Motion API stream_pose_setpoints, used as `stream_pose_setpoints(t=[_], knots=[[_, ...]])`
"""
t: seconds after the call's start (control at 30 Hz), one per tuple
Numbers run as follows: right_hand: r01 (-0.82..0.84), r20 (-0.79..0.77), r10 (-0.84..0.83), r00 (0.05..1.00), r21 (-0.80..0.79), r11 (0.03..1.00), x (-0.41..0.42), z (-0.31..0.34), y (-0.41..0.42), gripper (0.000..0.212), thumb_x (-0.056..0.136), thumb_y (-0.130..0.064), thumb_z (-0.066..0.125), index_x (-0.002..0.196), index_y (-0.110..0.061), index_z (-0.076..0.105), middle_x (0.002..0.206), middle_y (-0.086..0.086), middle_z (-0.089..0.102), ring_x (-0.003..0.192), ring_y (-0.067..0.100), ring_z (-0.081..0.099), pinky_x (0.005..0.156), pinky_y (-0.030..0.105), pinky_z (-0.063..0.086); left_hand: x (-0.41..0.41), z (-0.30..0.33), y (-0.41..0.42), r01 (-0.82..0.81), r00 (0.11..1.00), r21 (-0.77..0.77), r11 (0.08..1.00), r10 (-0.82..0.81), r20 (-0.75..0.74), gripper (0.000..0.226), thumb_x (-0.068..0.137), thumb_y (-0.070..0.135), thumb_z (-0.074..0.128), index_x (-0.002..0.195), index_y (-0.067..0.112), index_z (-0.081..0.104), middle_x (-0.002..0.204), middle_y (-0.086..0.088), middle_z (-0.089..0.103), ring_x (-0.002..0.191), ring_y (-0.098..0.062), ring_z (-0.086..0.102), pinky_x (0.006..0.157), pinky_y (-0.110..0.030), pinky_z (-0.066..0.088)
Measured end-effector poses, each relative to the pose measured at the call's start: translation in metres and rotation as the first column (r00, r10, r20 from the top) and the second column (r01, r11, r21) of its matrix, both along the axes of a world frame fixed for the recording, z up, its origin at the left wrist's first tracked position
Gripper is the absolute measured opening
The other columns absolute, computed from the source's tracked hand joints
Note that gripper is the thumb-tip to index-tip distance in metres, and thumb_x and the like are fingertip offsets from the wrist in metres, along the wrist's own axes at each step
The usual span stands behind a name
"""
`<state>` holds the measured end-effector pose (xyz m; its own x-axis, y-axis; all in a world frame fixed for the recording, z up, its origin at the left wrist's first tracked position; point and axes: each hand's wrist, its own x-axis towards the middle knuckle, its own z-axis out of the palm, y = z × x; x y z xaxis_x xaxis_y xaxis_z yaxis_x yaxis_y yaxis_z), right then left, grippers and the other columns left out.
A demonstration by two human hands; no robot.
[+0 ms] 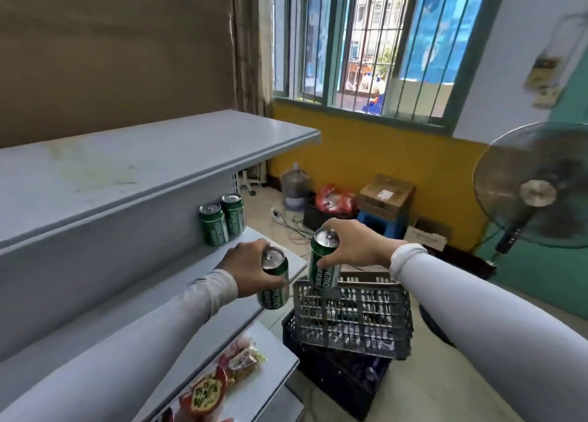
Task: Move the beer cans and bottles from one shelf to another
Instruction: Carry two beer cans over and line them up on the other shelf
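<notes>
At the middle shelf's (280,262) right end: one green can per hand, two more cans (222,219) standing at its far corner.
Left hand (246,270) wraps a can (274,278); right hand (353,246) pinches another can (324,261) by its upper wall. Thin, smooth metal, probably full and weighty — grip mid-body, firmly.

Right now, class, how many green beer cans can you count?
4: two cans on the middle shelf, one in the left hand, one in the right hand. Others may be hidden.

grey shelf (261,240), two green cans (222,219)
</notes>
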<state>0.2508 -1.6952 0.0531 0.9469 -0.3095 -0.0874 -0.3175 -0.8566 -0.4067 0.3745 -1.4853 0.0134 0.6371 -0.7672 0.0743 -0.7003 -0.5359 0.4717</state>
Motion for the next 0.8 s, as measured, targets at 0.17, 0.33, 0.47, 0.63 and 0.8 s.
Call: stream_pose_setpoints(t=[0.17,0.33,0.47,0.63,0.8], knots=[[-0.127,0.041,0.127,0.991,-0.007,0.992,0.072,-0.002,-0.014,0.061,0.070,-0.035,0.085,0.120,-0.019,0.055,0.109,-0.006,0.062,0.096,0.015,0.060,0.077,0.023,0.050,0.049,-0.006,-0.013,-0.106,0.994,-0.035,0.994,0.105,-0.032,0.058,0.062,0.047,0.081,0.108,0.021,0.058,0.104,0.000,0.067,0.090,-0.019,0.063,0.081,-0.033,0.056],[-0.277,0.033,0.278,0.960,-0.029,0.960,0.137,-0.022,-0.023,0.063,0.064,-0.045,0.082,0.118,-0.024,0.056,0.111,-0.002,0.065,0.099,0.022,0.062,0.088,0.041,0.054,0.076,-0.018,-0.012,-0.272,0.960,-0.008,0.962,0.271,-0.075,0.061,0.061,0.051,0.080,0.109,0.022,0.056,0.108,-0.001,0.067,0.091,-0.021,0.064,0.082,-0.033,0.055],[-0.417,0.065,0.418,0.906,-0.037,0.908,0.185,-0.041,-0.026,0.058,0.073,-0.033,0.083,0.122,-0.018,0.056,0.113,0.003,0.066,0.096,0.021,0.060,0.082,0.031,0.051,0.090,-0.024,-0.014,-0.453,0.890,0.019,0.891,0.454,-0.044,0.063,0.062,0.049,0.080,0.114,0.022,0.055,0.110,-0.003,0.067,0.093,-0.023,0.063,0.078,-0.028,0.050],[-0.563,0.062,0.563,0.824,-0.013,0.826,0.229,-0.054,-0.037,0.056,0.074,-0.028,0.083,0.122,-0.014,0.056,0.113,0.005,0.067,0.094,0.021,0.062,0.079,0.028,0.053,0.092,-0.030,-0.030,-0.645,0.761,0.021,0.763,0.645,-0.063,0.070,0.060,0.048,0.081,0.117,0.021,0.053,0.112,-0.004,0.067,0.098,-0.025,0.063,0.077,-0.026,0.046],[-0.649,0.080,0.647,0.758,-0.001,0.761,0.257,-0.066,-0.055,0.057,0.074,-0.029,0.083,0.122,-0.014,0.055,0.110,0.003,0.066,0.092,0.020,0.063,0.071,0.025,0.052,0.097,-0.034,-0.060,-0.728,0.682,0.047,0.684,0.729,-0.054,0.067,0.062,0.047,0.081,0.115,0.018,0.052,0.111,-0.007,0.067,0.096,-0.028,0.063,0.079,-0.031,0.050]])
